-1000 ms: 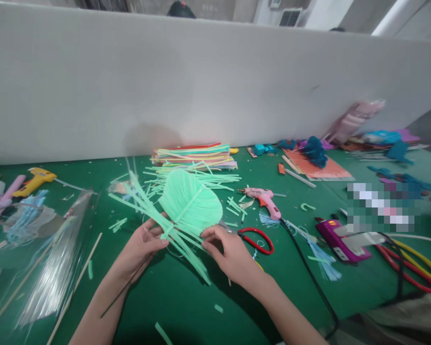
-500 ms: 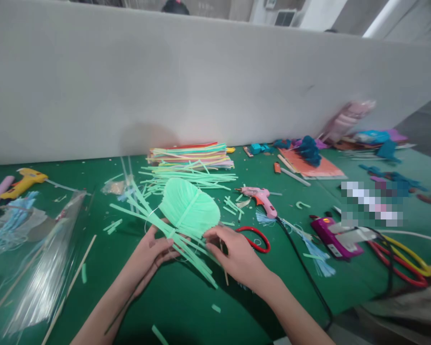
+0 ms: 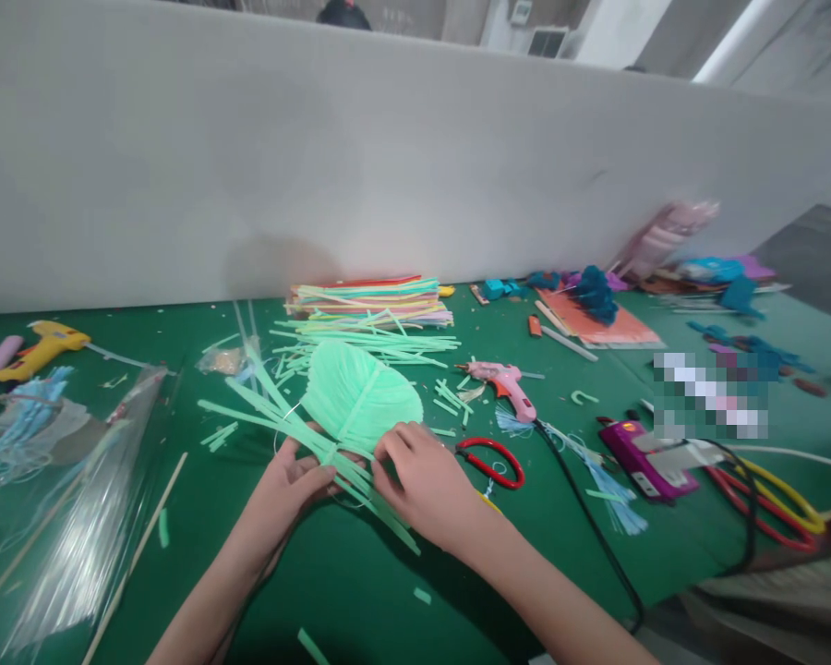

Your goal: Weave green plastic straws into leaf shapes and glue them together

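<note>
A mint-green leaf (image 3: 361, 392) of fuzzy pipe cleaners, with a midrib line down its face, lies tilted before me. Loose pipe cleaner ends (image 3: 249, 411) fan out from its base to the left and lower right, with a thin wire loop around them. My left hand (image 3: 303, 476) grips the bundle at the crossing, thumb on top and fingers underneath. At the leaf's lower right edge, my right hand (image 3: 415, 476) has its fingers bent and pressed on the pipe cleaners. Its fingertips are partly hidden.
Pipe cleaner piles (image 3: 367, 309) lie behind the leaf. Right of my hands are red-handled scissors (image 3: 495, 462), a pink glue gun (image 3: 509, 388) with a black cord, and a purple power strip (image 3: 641, 453). A yellow glue gun (image 3: 45, 349) and plastic sleeve (image 3: 90, 517) lie left. A grey partition (image 3: 388, 166) stands behind.
My right hand has moved slightly left and closer over the pipe cleaners. A thin wooden stick that showed beneath it is now hidden. My left hand keeps its hold.
</note>
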{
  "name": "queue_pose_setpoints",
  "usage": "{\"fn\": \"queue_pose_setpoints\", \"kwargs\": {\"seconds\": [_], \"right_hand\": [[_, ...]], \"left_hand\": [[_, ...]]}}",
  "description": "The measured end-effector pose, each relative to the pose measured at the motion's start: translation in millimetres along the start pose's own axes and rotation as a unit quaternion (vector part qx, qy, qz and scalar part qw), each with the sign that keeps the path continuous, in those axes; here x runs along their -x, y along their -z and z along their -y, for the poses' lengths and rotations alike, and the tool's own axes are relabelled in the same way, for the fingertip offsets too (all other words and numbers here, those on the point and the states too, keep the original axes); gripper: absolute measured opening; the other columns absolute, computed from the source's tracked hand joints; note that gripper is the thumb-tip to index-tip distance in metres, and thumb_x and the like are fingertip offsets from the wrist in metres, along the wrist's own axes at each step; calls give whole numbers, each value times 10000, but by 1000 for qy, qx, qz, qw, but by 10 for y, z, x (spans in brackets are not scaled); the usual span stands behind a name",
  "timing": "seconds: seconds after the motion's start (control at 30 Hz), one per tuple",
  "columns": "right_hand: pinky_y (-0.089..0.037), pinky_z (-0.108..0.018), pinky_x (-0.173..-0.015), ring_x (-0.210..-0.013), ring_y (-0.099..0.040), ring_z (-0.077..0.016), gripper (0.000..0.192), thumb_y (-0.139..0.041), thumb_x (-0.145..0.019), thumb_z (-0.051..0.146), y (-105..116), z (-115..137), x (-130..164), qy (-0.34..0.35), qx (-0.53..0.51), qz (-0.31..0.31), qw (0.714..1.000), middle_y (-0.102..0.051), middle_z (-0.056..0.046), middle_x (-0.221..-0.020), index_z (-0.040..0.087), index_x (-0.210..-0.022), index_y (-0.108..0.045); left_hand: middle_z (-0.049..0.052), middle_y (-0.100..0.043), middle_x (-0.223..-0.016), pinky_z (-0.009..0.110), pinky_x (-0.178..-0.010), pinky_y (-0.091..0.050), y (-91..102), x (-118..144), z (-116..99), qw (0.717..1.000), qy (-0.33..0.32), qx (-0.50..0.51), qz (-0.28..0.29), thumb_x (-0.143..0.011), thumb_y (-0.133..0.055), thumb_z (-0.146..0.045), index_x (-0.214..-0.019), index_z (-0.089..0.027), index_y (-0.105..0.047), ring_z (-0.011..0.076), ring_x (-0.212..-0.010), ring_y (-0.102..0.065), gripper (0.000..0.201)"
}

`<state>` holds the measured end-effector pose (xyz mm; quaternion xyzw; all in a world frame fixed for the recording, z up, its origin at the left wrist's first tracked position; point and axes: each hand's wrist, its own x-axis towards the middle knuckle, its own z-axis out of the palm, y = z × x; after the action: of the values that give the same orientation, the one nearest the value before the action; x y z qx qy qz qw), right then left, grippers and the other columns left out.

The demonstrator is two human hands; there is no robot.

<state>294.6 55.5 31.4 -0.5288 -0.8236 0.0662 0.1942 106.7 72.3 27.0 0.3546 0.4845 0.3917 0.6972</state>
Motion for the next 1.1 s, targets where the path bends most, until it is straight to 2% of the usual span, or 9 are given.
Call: {"fn": "queue_pose_setpoints", "kwargs": {"seconds": [0.17, 0.23, 0.37, 0.53, 0.63, 0.73, 0.9, 1.03, 1.1], "right_hand": [[-417, -334, -666, -726, -557, -223, 153, -422, -943, 129, 53, 65, -30, 30, 56, -2, 998, -606, -61, -734, 182, -843, -525], [-437, -339, -691, -766, -582, -227, 145, -401, -959, 137, 76, 76, -35, 29, 3, -17, 999, -635, -68, -784, 180, -904, -528], [-480, -311, -764, -901, -629, -201, 158, -411, -986, 207, 127, 104, -41, -40, -167, -77, 982, -663, -76, -1003, 200, -1111, -507], [-483, -281, -668, -759, -646, -171, 285, -338, -1014, 265, 215, 132, -53, -79, -236, -42, 968, -667, -38, -901, 223, -1272, -451], [-487, -280, -664, -775, -664, -176, 295, -369, -1011, 272, 281, 88, -49, -66, -204, 2, 977, -689, -54, -983, 233, -1281, -480], [-495, -308, -731, -877, -668, -207, 251, -428, -990, 216, 339, -24, -22, -22, -127, 45, 991, -704, -69, -1035, 226, -1207, -554], [-479, -403, -806, -928, -616, -259, 206, -467, -951, 133, 397, -218, 60, 13, 13, 16, 1000, -689, -95, -951, 199, -1073, -619], [-478, -382, -777, -897, -590, -249, 209, -460, -933, 99, 399, -231, 138, 25, 31, 8, 999, -664, -89, -909, 202, -1002, -629], [-478, -360, -760, -872, -588, -231, 242, -456, -930, 86, 369, -222, 189, 31, 36, 5, 999, -659, -88, -920, 209, -1038, -634]], "left_hand": [[17, -738, -790, 278, -734, -537, 30, -5, -36, 1000, 8, 1, 21, -699, -792, -258, -1313, -197, -442, 176, -732, -702, 709], [-3, -728, -759, 264, -708, -532, 41, -7, -37, 1000, 5, 5, 20, -702, -792, -249, -1304, -206, -453, 157, -681, -689, 692], [18, -739, -791, 269, -712, -533, 49, 0, -32, 999, 5, 0, 35, -696, -806, -258, -1247, -196, -483, 169, -709, -696, 642], [21, -744, -788, 258, -674, -527, 30, 18, -24, 999, 11, -11, 51, -707, -804, -270, -1213, -202, -519, 170, -692, -696, 584], [42, -753, -858, 286, -743, -542, 39, 14, -15, 999, 4, 2, 42, -706, -807, -268, -1256, -201, -493, 184, -762, -710, 637], [38, -747, -877, 323, -822, -543, 58, 12, -6, 999, -3, 23, 24, -720, -800, -265, -1310, -211, -463, 199, -831, -717, 681], [75, -755, -942, 371, -914, -522, 44, 9, 25, 998, 5, 33, 57, -737, -791, -248, -1185, -180, -568, 234, -944, -708, 505], [116, -748, -1054, 357, -925, -522, 17, -6, 46, 997, 4, 41, 68, -769, -764, -263, -1132, -146, -620, 233, -972, -702, 407], [119, -744, -1077, 351, -921, -525, 24, -12, 44, 997, -3, 49, 55, -774, -758, -264, -1133, -141, -625, 233, -985, -699, 402]]}}
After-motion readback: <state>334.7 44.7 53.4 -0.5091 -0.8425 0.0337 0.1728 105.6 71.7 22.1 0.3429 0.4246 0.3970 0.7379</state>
